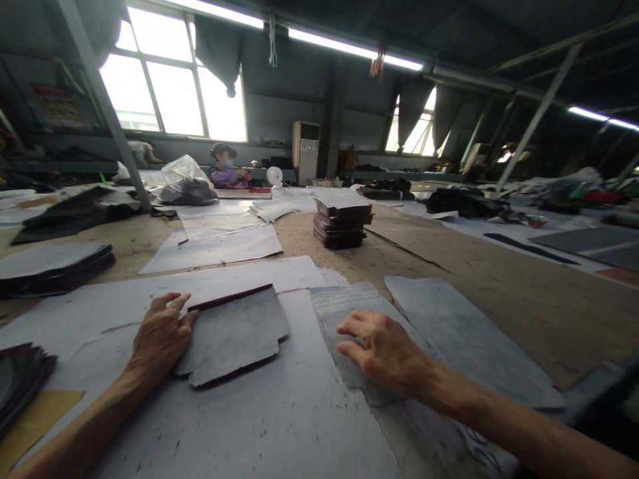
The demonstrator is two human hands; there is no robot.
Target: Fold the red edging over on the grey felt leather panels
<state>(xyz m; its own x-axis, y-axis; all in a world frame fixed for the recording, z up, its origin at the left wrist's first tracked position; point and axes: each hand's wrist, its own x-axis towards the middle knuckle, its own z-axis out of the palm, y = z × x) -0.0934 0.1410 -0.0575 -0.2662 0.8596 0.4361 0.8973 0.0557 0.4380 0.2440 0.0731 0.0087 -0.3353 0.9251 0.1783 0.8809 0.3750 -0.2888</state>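
Observation:
My left hand (160, 334) rests with its fingers spread on the left edge of a small stack of grey cut pieces (234, 336) with dark red edges, lying on white paper (249, 419). My right hand (382, 347) lies flat, fingers extended, on a grey sheet (344, 313) just right of that stack. Neither hand grips anything.
A taller stack of dark pieces (342, 223) stands farther back on the brown table (499, 299). More dark stacks lie at the left (52, 266) and lower left (20, 379). A large grey sheet (449, 332) lies to the right. A person (225, 166) sits at the far end by the windows.

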